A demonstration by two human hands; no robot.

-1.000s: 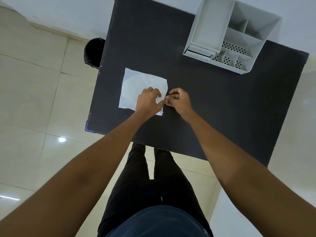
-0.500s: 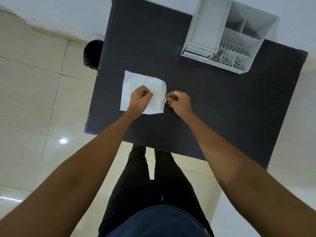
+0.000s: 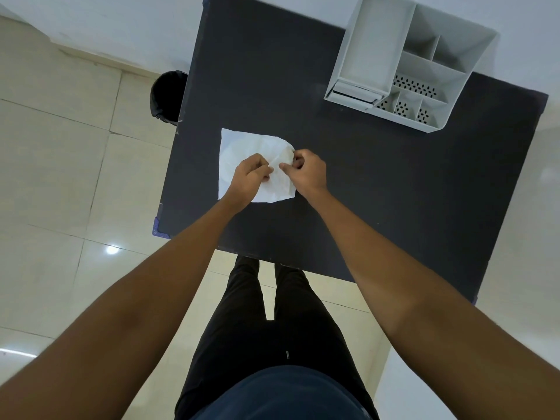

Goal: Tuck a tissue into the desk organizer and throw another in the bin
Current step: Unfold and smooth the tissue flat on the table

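A white tissue (image 3: pixel 239 150) lies on the left part of the black desk (image 3: pixel 378 183), its right side crumpled and lifted. My left hand (image 3: pixel 250 174) rests on its middle and pinches the paper. My right hand (image 3: pixel 307 169) pinches the tissue's right edge, its fingers closed on the paper. Whether there is one sheet or two layers I cannot tell. A grey desk organizer (image 3: pixel 363 56) with several compartments stands at the desk's far right. A black bin (image 3: pixel 165 95) sits on the floor beside the desk's far left edge.
The desk stands against a white wall (image 3: pixel 121 22). Pale floor tiles (image 3: pixel 60 177) spread to the left. My legs in black trousers (image 3: pixel 272 328) stand at the desk's near edge.
Both hands have gathered the tissue's right side inward; its far right corner has rounded and lifted, and the paper is more crumpled. My right hand shifted left over the tissue.
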